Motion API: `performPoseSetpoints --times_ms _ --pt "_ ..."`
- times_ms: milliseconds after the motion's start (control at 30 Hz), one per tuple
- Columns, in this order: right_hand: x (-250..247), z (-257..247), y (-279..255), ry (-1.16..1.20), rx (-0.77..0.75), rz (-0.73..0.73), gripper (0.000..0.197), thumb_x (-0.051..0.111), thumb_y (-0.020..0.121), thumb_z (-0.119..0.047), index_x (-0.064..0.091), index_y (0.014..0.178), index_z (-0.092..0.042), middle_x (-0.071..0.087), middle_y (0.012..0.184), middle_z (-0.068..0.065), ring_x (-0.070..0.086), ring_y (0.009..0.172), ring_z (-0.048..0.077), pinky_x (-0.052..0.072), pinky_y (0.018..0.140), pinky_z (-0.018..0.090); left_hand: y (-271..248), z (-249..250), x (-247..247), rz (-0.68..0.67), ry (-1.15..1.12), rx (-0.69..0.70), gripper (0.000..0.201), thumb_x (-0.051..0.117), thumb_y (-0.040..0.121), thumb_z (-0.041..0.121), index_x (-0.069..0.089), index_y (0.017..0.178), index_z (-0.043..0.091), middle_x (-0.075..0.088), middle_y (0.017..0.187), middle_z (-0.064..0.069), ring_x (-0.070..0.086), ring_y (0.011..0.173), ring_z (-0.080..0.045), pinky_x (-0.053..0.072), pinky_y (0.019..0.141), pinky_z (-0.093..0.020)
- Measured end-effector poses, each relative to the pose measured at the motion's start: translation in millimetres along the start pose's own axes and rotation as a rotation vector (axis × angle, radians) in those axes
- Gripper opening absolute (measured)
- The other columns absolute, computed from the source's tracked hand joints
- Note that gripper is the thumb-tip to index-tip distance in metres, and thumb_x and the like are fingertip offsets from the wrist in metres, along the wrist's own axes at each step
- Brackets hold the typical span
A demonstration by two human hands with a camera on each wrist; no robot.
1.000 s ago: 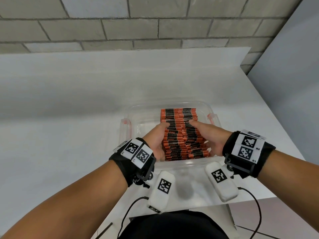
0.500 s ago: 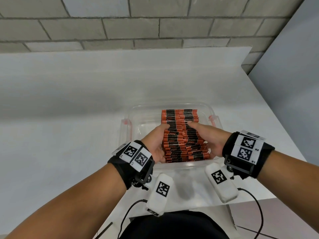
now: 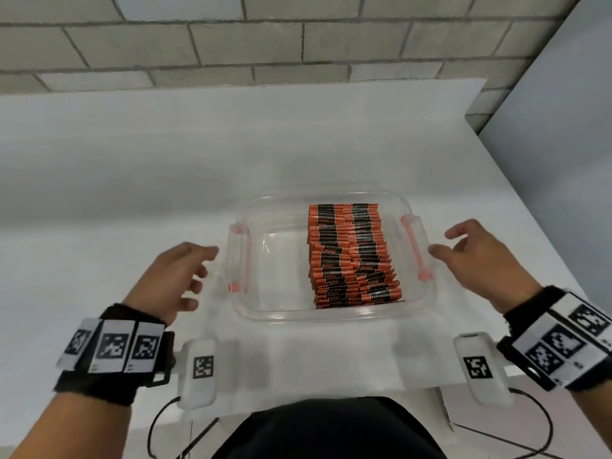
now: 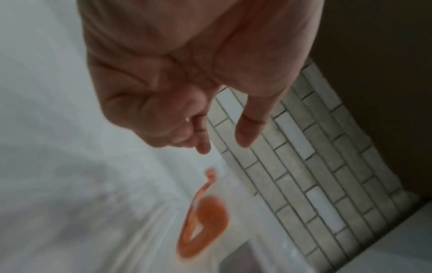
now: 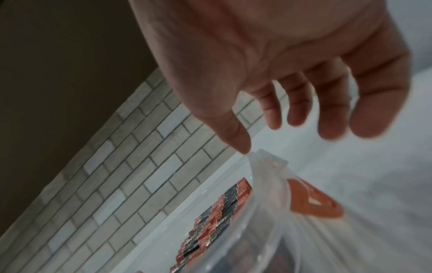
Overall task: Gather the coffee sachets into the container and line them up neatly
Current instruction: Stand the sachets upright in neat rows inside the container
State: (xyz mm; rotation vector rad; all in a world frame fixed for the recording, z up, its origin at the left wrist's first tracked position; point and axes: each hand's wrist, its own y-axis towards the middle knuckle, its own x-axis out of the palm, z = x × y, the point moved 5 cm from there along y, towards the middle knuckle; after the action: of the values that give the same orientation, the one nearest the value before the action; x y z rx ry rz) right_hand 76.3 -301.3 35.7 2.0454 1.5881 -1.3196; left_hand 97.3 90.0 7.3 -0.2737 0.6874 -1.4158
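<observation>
both hands, left hand and right hand, hang loose-fingered (holding nothing) beside the container.

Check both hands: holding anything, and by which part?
Nothing held. Left hand and right hand hover open either side of the container; the sachets lie inside, untouched.

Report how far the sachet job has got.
Done: the coffee sachets sit in one overlapping row along the right side of the clear container; none show on the white table. In hand: nothing; the left hand and right hand hover open beside the container's two ends. Left: perhaps squaring the slightly ragged near end.
</observation>
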Motion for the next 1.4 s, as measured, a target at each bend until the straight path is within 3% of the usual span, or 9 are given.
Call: performPoseSetpoints --times_ms 100,267,367,433,533,800,900,1000,1400 --pt "21 5 2 0.138 0.115 -0.198 0.026 0.06 0.091 -0.027 0.044 0.108 -0.015 0.064 0.087 0.011 0.063 0.069 0.026 0.05 0.052 0.032 3 -9 18 -0.074 -0.018 0.0 0.006 0.059 0.089 0.01 0.056 0.083 0.011 0.055 0.075 -0.007 0.048 0.055 -0.019 0.04 0.042 -0.024" --pt "25 -8 29 0.471 0.094 -0.125 0.031 0.063 0.091 -0.017 0.047 0.115 -0.005 0.063 0.073 0.012 0.055 0.051 0.023 0.048 0.042 0.027 22 11 23 0.021 -0.22 0.097 0.009 0.06 0.087 -0.002 0.058 0.094 0.005 0.057 0.077 -0.011 0.053 0.044 -0.011 0.048 0.043 -0.02" --pt "28 -13 39 0.642 0.08 -0.037 0.031 0.063 0.091 -0.015 0.049 0.117 -0.008 0.064 0.083 0.011 0.057 0.057 0.02 0.047 0.048 0.028 28 17 16 0.14 -0.35 0.19 0.024 0.066 0.085 0.0 0.055 0.105 0.008 0.059 0.078 -0.01 0.055 0.048 -0.011 0.049 0.047 -0.019" --pt "36 -8 39 0.712 0.116 -0.015 0.025 0.062 0.09 -0.016 0.049 0.112 -0.013 0.063 0.094 0.01 0.058 0.065 0.022 0.048 0.053 0.03 25 13 18 0.128 -0.325 0.218 0.021 0.069 0.083 0.003 0.056 0.097 0.012 0.06 0.076 -0.009 0.055 0.054 -0.015 0.05 0.048 -0.021" --pt "51 -6 37 0.785 0.127 -0.022 0.018 0.06 0.092 -0.012 0.049 0.106 -0.01 0.057 0.085 0.008 0.057 0.062 0.021 0.052 0.056 0.033 19 3 29 0.071 -0.32 0.253 0.019 0.07 0.081 -0.001 0.059 0.089 0.012 0.058 0.069 -0.007 0.055 0.05 -0.015 0.056 0.054 -0.027" --pt "56 -49 103 0.907 0.011 0.062 0.016 0.062 0.09 -0.007 0.057 0.105 -0.006 0.061 0.085 0.007 0.055 0.055 0.013 0.054 0.053 0.026 79 40 34 0.241 -0.362 0.365 0.011 0.072 0.084 0.011 0.065 0.092 0.011 0.06 0.077 -0.012 0.059 0.05 -0.014 0.057 0.057 -0.027" --pt "60 -62 123 0.865 -0.067 0.057 0.028 0.062 0.091 -0.013 0.057 0.119 -0.01 0.063 0.09 0.005 0.06 0.065 0.015 0.055 0.057 0.029 103 55 37 0.249 -0.365 0.337 0.01 0.073 0.084 0.014 0.065 0.09 0.013 0.063 0.076 -0.012 0.059 0.045 -0.015 0.057 0.058 -0.028" --pt "63 -70 139 0.819 -0.118 0.036 0.04 0.062 0.092 -0.021 0.052 0.13 -0.013 0.061 0.079 0.006 0.058 0.061 0.017 0.056 0.055 0.032 122 65 39 0.24 -0.383 0.314 0.012 0.073 0.084 0.016 0.065 0.092 0.013 0.066 0.075 -0.012 0.06 0.047 -0.021 0.058 0.059 -0.031" --pt "70 -99 188 0.887 -0.058 0.019 0.046 0.061 0.092 -0.02 0.048 0.137 -0.017 0.06 0.068 0.008 0.054 0.052 0.017 0.055 0.051 0.026 173 102 38 0.247 -0.291 0.28 0.015 0.068 0.088 0.022 0.064 0.101 0.016 0.066 0.071 -0.007 0.062 0.052 -0.024 0.055 0.054 -0.034"
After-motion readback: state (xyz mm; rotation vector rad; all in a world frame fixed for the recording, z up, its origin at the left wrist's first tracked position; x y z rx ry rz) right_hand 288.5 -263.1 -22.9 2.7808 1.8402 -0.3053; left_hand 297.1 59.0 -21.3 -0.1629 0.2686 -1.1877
